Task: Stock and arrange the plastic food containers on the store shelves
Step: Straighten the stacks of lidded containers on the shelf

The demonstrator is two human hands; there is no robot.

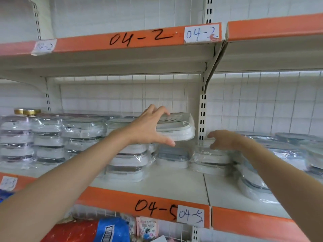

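Most of the stocking on the middle shelf (pixel 174 182), marked 04-5, appears to be done on the left side, where wrapped plastic food containers are sitting in stacks (pixel 49 142) several high, running toward the far wall. You are reaching in with your left hand (pixel 148 130), and its grip is spread wide, thumb low and fingers arched high, around the near end of one white container (pixel 180 130) that is sitting tilted, high on a stack near the middle upright. Whether the fingers are actually pressing on it I cannot tell; the grip is plainly apart, not clamped. Your right hand (pixel 225 139) is blurring with motion just right of the upright, its fingers loosely curled above a low stack of wrapped containers (pixel 209 159), holding nothing that I can see.

My judgement on progress: the left bay is looking largely filled, though heights are uneven and the tilted container is wanting to be squared. A grey-lidded container (pixel 172 154) is sitting alone and low beneath it. Right of the upright, containers (pixel 255 186) are lying loosely, one leaning off line near the front edge, so arranging there is remaining. The upper shelf (pixel 122 41), marked 04-2, is showing no stock from this angle.
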